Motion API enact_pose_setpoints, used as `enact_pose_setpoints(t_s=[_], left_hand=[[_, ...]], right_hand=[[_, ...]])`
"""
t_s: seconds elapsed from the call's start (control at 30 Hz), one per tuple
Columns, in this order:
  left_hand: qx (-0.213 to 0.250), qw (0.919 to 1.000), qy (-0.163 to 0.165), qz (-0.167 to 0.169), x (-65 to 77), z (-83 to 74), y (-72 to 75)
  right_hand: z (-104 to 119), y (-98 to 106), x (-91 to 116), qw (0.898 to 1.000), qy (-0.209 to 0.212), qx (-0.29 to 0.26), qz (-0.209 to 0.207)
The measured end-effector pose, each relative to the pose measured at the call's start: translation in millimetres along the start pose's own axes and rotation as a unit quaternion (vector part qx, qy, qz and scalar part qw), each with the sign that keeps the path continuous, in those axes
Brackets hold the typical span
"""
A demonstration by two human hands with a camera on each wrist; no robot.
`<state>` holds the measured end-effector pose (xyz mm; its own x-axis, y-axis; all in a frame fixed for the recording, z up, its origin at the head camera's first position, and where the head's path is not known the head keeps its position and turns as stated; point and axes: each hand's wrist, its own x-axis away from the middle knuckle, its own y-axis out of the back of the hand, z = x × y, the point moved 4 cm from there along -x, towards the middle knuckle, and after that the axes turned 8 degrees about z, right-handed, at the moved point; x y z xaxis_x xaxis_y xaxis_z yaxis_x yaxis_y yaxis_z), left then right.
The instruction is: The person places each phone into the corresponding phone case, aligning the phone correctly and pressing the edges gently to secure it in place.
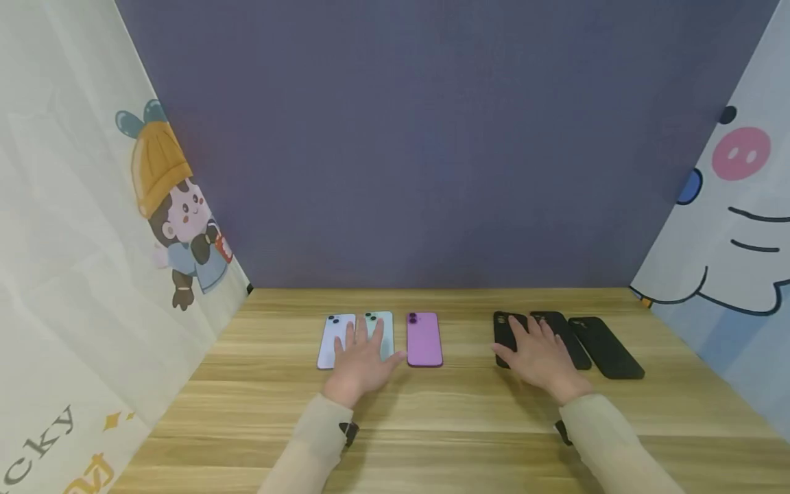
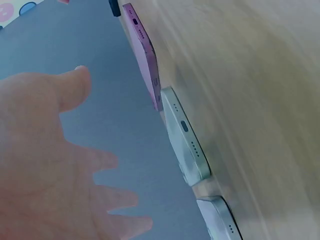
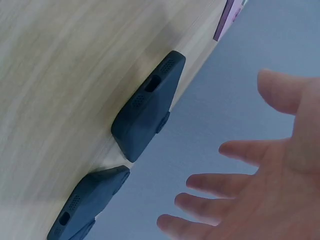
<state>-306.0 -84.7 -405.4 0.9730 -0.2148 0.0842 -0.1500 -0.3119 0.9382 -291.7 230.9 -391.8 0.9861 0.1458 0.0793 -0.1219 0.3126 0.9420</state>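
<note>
Three phones lie back-up in a row on the left: a pale lilac-white phone (image 1: 331,350), a mint green phone (image 1: 387,339) and a pink-purple phone (image 1: 424,341). My left hand (image 1: 361,360) is spread, palm down, above the first two, and the left wrist view shows a gap beneath it. To the right lie three black phone cases (image 1: 607,348), one black case (image 3: 150,110) showing its port cutout in the right wrist view. Over the left two cases hovers my right hand (image 1: 543,357), fingers extended and holding nothing. Both hands partly cover what lies below.
All of this is on a wood-grain table (image 1: 457,432). A dark blue-grey panel (image 1: 444,151) stands along the back edge. Printed cartoon curtains (image 1: 68,206) flank the table on both sides. Dark wrist straps (image 1: 349,432) show at the sleeve cuffs.
</note>
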Motion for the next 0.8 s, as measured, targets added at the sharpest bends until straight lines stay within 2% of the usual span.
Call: enact_pose_setpoints(t_s=[0.33,0.47,0.67,0.8], left_hand=[[0.032,0.9993,-0.019,0.011,-11.8,-18.5,-2.7],[0.027,0.9992,-0.024,0.020,-17.3,-25.2,-2.9],[0.046,0.9980,-0.030,0.031,-25.1,-29.9,-3.1],[0.052,0.9977,-0.035,0.025,-32.3,-32.1,-2.7]], right_hand=[[-4.6,-1.6,-8.0,1.000,-0.012,-0.003,0.026],[-7.9,-3.7,-11.2,0.999,-0.021,-0.011,0.032],[-13.3,-6.6,-14.7,0.998,-0.032,-0.019,0.047],[-14.3,-7.3,-21.2,0.998,-0.034,-0.024,0.053]])
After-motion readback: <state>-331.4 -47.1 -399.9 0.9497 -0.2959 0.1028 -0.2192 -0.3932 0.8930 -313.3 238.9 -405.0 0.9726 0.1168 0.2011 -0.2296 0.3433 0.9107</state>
